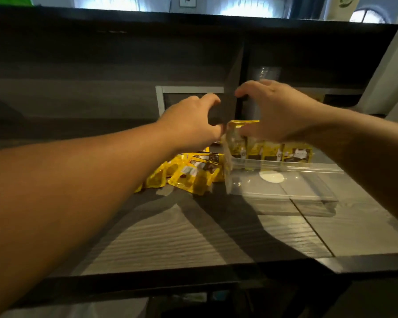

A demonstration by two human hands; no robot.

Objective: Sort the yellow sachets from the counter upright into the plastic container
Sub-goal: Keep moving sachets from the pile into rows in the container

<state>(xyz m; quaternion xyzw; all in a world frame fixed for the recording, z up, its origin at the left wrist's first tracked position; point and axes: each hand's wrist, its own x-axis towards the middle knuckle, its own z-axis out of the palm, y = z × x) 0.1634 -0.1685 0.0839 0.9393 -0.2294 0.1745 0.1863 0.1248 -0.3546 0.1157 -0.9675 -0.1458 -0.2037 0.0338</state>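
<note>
Standing upright along the far wall of the clear plastic container [285, 180]: a row of yellow sachets [271, 152]. Right hand [280, 111] pinches the leftmost one; left hand [191, 120] fingers curled, grip unclear. Loose yellow sachet pile [193, 173] remains on the grey wood-grain counter [170, 237], left of the container. Roughly midway.

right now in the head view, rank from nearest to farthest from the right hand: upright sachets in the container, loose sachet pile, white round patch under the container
1. upright sachets, directly under the right hand.
2. white round patch, nearer the camera, seen through the plastic container.
3. loose sachet pile, off to the left on the counter.
</note>
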